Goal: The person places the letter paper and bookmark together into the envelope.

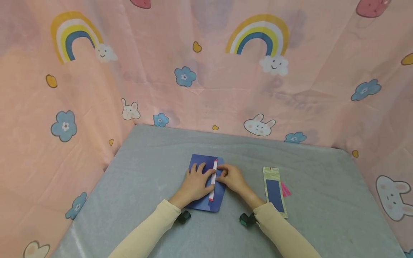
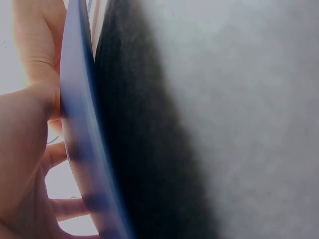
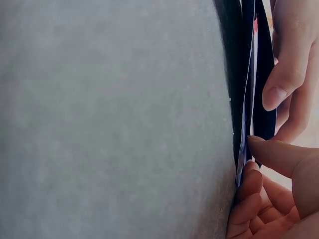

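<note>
A blue paper envelope or folder (image 1: 200, 205) lies on the grey cloth in the head view. Along its right part runs a narrow white strip (image 1: 211, 193) with red ends. My left hand (image 1: 195, 182) rests on the blue paper with fingers spread, its thumb and index finger reaching the strip. At the right edge, my right hand (image 1: 233, 177) pinches the blue paper between thumb and fingers. In the right wrist view, the blue paper (image 3: 264, 119) appears edge-on, with my right thumb (image 3: 274, 154) against it. The left wrist view shows the blue paper's edge (image 2: 82, 99) beside my left hand (image 2: 22, 154).
Right of the hands lies a green-patterned packet (image 1: 271, 173) with a dark blue panel, pink strips (image 1: 285, 189) showing from under its side. Dark devices (image 1: 184, 217) sit at the wrists. A pink printed curtain (image 1: 206, 100) stands behind the grey-covered table (image 1: 155, 157).
</note>
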A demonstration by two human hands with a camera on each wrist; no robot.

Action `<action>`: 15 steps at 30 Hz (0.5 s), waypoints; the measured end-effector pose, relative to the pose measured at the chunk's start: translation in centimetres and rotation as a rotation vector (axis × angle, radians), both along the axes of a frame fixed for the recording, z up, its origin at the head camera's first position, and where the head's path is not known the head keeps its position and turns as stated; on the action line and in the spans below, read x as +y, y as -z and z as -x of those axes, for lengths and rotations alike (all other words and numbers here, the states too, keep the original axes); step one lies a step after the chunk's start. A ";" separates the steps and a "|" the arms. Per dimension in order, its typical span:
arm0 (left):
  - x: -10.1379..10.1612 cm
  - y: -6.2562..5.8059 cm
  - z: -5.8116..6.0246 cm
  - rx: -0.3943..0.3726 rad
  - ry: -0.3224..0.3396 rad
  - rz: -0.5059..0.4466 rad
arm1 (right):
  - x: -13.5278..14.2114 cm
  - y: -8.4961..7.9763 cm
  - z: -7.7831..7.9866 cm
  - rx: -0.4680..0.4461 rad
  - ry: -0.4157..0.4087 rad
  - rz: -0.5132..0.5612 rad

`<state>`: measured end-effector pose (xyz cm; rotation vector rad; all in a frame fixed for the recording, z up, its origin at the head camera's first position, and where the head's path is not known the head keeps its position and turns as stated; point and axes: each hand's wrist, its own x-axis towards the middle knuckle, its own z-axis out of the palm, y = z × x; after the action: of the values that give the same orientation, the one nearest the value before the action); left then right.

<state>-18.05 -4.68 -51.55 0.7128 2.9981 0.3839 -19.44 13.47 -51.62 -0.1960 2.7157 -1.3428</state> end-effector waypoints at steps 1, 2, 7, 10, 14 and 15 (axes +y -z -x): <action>0.0 0.0 0.0 0.002 0.000 -0.001 | 0.0 0.0 0.0 -0.001 0.001 0.003; 0.0 0.0 0.0 0.003 -0.001 -0.001 | -0.1 -0.1 -0.1 0.001 0.001 0.004; 0.0 0.0 0.0 0.009 0.003 -0.008 | -0.2 -0.2 -0.1 0.013 0.008 0.004; 0.0 0.0 0.0 0.007 0.003 -0.002 | -0.2 -0.1 -0.1 0.018 0.007 -0.003; -0.1 0.1 0.0 0.009 0.001 0.001 | -0.3 0.0 -0.1 0.022 0.003 -0.008; -0.1 0.1 0.0 0.010 0.001 -0.001 | -0.2 0.0 -0.1 0.024 0.002 -0.011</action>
<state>-18.03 -4.73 -51.62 0.7177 3.0072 0.3829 -19.33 13.22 -51.65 -0.2097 2.7433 -1.3345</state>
